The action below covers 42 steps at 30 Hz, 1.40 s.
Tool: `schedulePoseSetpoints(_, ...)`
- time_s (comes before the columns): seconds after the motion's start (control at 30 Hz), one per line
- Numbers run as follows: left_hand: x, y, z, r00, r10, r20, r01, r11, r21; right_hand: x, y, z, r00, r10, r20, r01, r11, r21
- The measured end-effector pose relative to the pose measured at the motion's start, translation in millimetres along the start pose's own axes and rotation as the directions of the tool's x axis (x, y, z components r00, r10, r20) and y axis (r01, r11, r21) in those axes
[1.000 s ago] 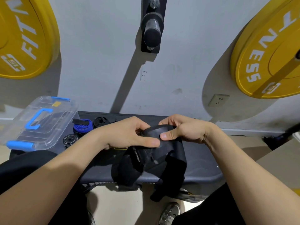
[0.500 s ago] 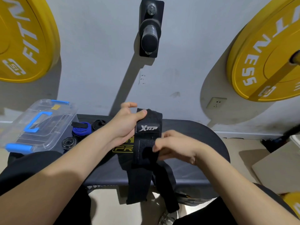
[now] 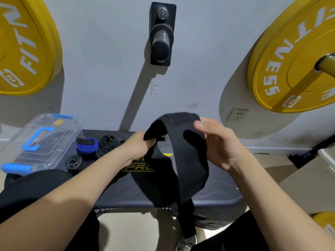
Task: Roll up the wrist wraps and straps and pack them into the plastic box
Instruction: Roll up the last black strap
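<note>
Black wrist wrap (image 3: 188, 160): tail hangs past the front edge of the dark worktop (image 3: 217, 192); the rest arches up between both hands, above the worktop.

Left hand (image 3: 139, 147): fingers curled, gripping one end of the wrap.

Right hand (image 3: 223, 145): thumb at the wrap's upper edge, fingers hidden behind it; pinch or mere support, cannot tell.

Behind the left hand: blue rolled strap (image 3: 88, 146) and black rolls (image 3: 108, 141) on the worktop, just beside the clear plastic box (image 3: 41, 142) at its left end.

Far wall: yellow weight plates (image 3: 293, 66).
</note>
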<state>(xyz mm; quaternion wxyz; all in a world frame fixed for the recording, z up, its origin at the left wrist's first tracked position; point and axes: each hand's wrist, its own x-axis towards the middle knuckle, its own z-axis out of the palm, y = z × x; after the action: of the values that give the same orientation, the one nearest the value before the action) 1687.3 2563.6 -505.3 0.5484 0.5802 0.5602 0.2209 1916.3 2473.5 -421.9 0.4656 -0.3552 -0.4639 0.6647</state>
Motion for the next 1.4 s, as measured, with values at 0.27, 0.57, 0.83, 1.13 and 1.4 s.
schedulePoseSetpoints(0.27, -19, 19, -3, 0.967, 0.065, -0.246, 0.033, 0.927, 0.374, 31, 20, 8, 0.986, -0.077, -0.149, 0.053, 0.986, -0.158)
schedulePoseSetpoints(0.57, -40, 27, -7, 0.929, 0.335, 0.157, -0.337, 0.941, -0.015, 64, 9, 10, 0.933, 0.051, -0.356, -0.014, 0.994, 0.106)
schedulePoseSetpoints(0.83, -11, 40, -8, 0.908, 0.328, -0.260, -0.398, 0.868, -0.296, 49, 29, 8, 0.980, 0.147, -0.130, -0.197, 0.720, -0.665)
schedulePoseSetpoints(1.13, -12, 47, -14, 0.894, 0.442, 0.074, -0.424, 0.888, -0.180, 50, 23, 15, 0.910, -0.137, -0.392, -0.073, 0.876, -0.476)
schedulePoseSetpoints(1.4, -13, 49, -19, 0.856, 0.517, 0.002, -0.515, 0.853, 0.085, 47, 12, 10, 0.934, -0.267, -0.238, 0.088, 0.815, -0.573)
